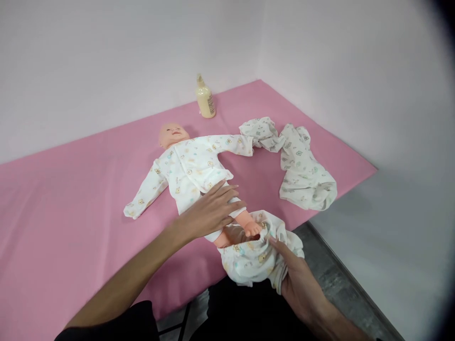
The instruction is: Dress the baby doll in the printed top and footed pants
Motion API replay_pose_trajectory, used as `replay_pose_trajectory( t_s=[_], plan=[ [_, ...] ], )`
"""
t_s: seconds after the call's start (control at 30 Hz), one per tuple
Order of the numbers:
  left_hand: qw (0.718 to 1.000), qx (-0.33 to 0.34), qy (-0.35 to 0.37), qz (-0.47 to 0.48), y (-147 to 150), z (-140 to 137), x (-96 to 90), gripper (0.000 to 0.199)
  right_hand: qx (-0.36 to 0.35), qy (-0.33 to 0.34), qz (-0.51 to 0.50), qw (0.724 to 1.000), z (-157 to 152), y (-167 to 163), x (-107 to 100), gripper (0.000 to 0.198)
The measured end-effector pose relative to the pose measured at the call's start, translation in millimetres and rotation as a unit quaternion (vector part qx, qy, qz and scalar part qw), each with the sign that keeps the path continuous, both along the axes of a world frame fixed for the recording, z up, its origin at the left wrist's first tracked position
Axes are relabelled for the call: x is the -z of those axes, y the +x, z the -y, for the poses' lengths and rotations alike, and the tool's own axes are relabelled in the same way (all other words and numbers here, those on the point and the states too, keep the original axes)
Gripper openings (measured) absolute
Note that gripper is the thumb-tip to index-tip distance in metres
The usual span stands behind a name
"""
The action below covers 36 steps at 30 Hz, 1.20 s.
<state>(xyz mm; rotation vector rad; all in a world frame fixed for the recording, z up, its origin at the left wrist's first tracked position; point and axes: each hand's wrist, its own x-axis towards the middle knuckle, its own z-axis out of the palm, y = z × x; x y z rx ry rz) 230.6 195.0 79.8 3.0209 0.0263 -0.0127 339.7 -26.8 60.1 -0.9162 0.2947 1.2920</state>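
A baby doll (174, 135) lies on its back on the pink tabletop, dressed in a white printed top (199, 163) with both sleeves spread outward. My left hand (211, 208) rests across the doll's legs, its fingers stretched out and apart. Near the table's front edge, my right hand (295, 274) grips bunched white printed baby pants (252, 260), thumb on the upper side. One bare doll foot (252, 228) sits at the opening of the pants. The other leg (223, 238) runs into the cloth, which hides its foot.
A pump bottle (206, 100) of pale yellow liquid stands at the back of the pink table (71, 199). To the right lie a crumpled printed garment (261, 132) and another printed garment (305, 175) near the table's edge. White walls border the back and right.
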Motion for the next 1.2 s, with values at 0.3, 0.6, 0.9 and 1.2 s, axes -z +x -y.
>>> replay_pose_trajectory(
  t_s=[0.3, 0.6, 0.9, 1.2],
  plan=[
    [0.999, -0.007, 0.041, -0.001, 5, 8, 9.9, 0.035, -0.002, 0.008, 0.080, 0.997, -4, 12, -10, 0.068],
    [0.997, -0.018, 0.041, 0.057, 15, 8, 13.1, 0.033, -0.018, 0.025, 0.096, 0.995, -25, -3, -1, 0.072],
    [0.994, -0.040, 0.051, 0.084, 15, 12, 24.9, 0.033, -0.001, -0.033, 0.064, 0.997, -51, -5, 4, 0.063],
    [0.963, -0.227, -0.096, 0.114, -10, 55, 9.5, 0.028, -0.029, -0.049, 0.054, 0.997, -52, 0, 1, 0.051]
  ],
)
